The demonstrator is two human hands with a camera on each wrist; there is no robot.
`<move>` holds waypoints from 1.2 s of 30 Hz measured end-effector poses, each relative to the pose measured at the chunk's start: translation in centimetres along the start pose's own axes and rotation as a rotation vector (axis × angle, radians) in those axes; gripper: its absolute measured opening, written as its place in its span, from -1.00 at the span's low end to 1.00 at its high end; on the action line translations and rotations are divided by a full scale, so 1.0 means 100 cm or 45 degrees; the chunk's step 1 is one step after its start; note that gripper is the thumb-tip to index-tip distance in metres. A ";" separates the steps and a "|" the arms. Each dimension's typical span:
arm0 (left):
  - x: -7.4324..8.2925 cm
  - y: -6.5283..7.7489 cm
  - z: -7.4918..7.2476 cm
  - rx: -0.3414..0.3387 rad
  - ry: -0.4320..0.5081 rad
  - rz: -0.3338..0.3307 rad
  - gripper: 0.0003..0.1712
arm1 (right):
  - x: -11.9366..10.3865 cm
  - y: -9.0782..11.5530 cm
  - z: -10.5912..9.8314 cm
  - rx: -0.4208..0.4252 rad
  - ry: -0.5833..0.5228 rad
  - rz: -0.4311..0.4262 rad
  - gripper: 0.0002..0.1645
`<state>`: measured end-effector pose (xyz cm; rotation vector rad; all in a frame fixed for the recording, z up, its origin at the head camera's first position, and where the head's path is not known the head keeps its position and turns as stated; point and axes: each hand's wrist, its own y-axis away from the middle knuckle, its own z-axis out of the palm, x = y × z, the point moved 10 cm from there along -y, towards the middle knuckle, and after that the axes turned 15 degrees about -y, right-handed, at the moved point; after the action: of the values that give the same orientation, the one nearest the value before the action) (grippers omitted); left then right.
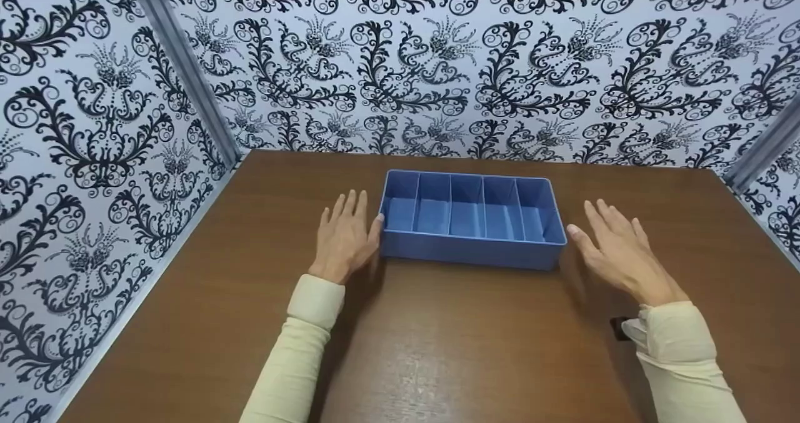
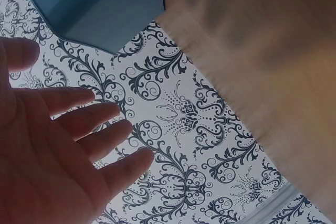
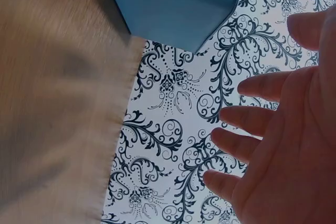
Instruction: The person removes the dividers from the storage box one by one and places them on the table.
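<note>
A blue plastic divided tray (image 1: 469, 251) stands on the table, its several compartments side by side with bare floors. To its left is my left hand (image 1: 345, 235), fingers straight and pointing forward, thumb tip right at the tray's left rim in the head view. My right hand (image 1: 619, 248) is held beside the tray's right end, fingers extended, thumb near the corner with a small gap. In the left wrist view, the open left palm (image 2: 47, 156) faces the tray's end wall (image 2: 110, 14). The right wrist view shows the right palm (image 3: 294, 140) likewise, with nothing in it.
The brown wooden table (image 1: 412, 335) extends around the tray. Behind it rises a wall (image 1: 425, 67) with black-and-white scroll patterns, and a similar panel (image 1: 87, 160) borders the left side. A small black object (image 1: 620, 328) shows by the right sleeve cuff.
</note>
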<state>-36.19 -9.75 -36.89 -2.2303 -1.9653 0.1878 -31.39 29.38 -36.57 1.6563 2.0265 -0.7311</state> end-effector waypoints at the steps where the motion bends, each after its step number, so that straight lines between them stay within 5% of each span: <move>1: 0.001 0.000 0.000 -0.003 0.002 -0.002 -0.27 | 0.000 0.000 0.000 -0.003 -0.004 0.003 -0.10; 9: 0.008 -0.004 0.001 -0.029 0.048 -0.007 -0.24 | 0.000 -0.004 0.001 -0.046 -0.068 0.045 -0.08; 22: 0.018 -0.006 -0.006 0.045 0.113 -0.009 -0.27 | -0.008 -0.010 0.005 -0.033 -0.157 0.048 -0.10; 36: 0.005 -0.010 -0.001 0.016 0.127 -0.088 -0.29 | -0.015 -0.015 0.002 0.057 -0.090 0.023 -0.17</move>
<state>-37.07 -9.12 -36.59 -2.1167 -1.9799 0.0783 -32.53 27.94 -35.62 1.6477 1.9574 -0.8226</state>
